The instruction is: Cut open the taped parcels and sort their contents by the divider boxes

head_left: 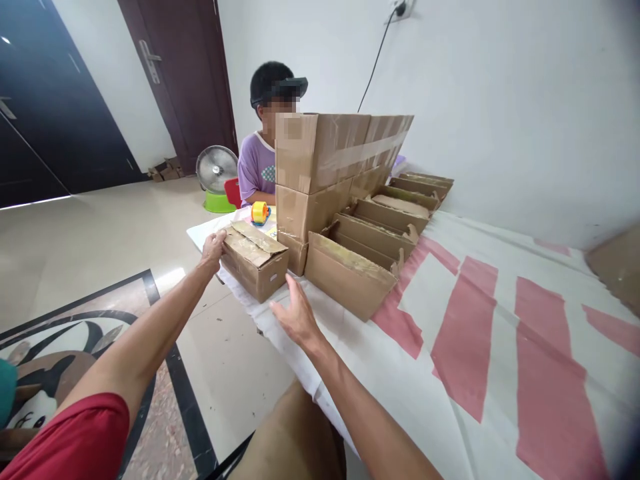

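A small cardboard box (254, 263) with closed, worn top flaps sits at the table's near left edge. My left hand (215, 247) grips its left end, the fingers over the upper edge. Beside the box's right end is my right hand (297, 310), thumb and fingers apart and holding nothing; whether a fingertip touches the box I cannot tell. Just right of it stands an open-topped cardboard box (350, 277), first of a row of several open boxes running toward the wall. Closed, taped boxes (313, 210) are stacked behind the small box.
A person in a purple shirt (256, 167) is across the table, partly hidden by the stack. A yellow tape roll in a dispenser (260, 212) lies near them. White cloth with pink stripes (465, 333) covers the table. A fan (217, 168) stands on the floor behind.
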`<act>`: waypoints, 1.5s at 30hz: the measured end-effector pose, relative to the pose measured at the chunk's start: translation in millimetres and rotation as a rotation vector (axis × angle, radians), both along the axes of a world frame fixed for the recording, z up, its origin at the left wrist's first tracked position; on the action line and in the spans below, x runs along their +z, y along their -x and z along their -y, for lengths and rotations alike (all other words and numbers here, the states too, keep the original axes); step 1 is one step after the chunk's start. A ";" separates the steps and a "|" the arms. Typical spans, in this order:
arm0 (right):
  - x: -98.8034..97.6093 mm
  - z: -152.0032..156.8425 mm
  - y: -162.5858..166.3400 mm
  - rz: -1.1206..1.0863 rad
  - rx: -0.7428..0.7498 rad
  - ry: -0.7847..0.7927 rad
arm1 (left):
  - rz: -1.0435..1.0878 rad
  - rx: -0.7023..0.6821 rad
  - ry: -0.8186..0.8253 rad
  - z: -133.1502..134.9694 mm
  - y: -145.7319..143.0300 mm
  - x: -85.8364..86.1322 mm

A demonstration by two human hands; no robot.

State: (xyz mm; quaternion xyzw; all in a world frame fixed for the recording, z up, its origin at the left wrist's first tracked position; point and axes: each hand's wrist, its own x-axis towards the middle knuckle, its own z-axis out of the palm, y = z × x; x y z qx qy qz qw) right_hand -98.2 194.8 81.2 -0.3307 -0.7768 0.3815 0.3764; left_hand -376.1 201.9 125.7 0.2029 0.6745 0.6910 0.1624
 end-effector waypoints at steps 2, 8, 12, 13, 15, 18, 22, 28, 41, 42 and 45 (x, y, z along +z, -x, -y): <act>10.0 -11.9 28.9 -0.012 0.014 0.047 | 0.014 0.019 0.022 10.3 -9.0 3.1; 20.3 17.8 -6.9 -0.026 0.020 0.105 | 0.009 -0.066 0.057 81.2 -51.0 14.4; 26.3 62.3 -68.8 -0.009 -0.021 0.054 | -0.012 -0.231 0.078 119.4 -99.2 13.1; 26.0 72.2 -84.6 0.012 -0.043 0.033 | -0.018 -0.273 0.083 125.0 -112.8 12.0; 23.0 90.1 -118.1 0.071 -0.109 -0.016 | -0.029 -0.348 0.078 132.1 -141.0 10.1; 18.2 115.1 -175.7 0.180 -0.214 -0.102 | -0.030 -0.474 0.064 135.2 -186.1 8.2; 23.5 147.7 -256.7 0.301 -0.383 -0.156 | 0.021 -0.670 0.096 132.5 -251.4 3.5; 43.0 169.7 -347.1 0.366 -0.558 -0.064 | 0.011 -0.785 0.173 123.9 -317.9 -6.9; 66.5 50.5 -327.6 0.243 -0.299 0.247 | 0.168 -0.783 0.061 107.2 -329.9 -18.3; 65.8 48.4 -325.8 0.244 -0.261 0.294 | 0.189 -0.769 0.054 107.1 -331.0 -20.8; 64.7 48.4 -323.5 0.225 -0.248 0.326 | 0.206 -0.740 0.031 107.1 -333.3 -25.5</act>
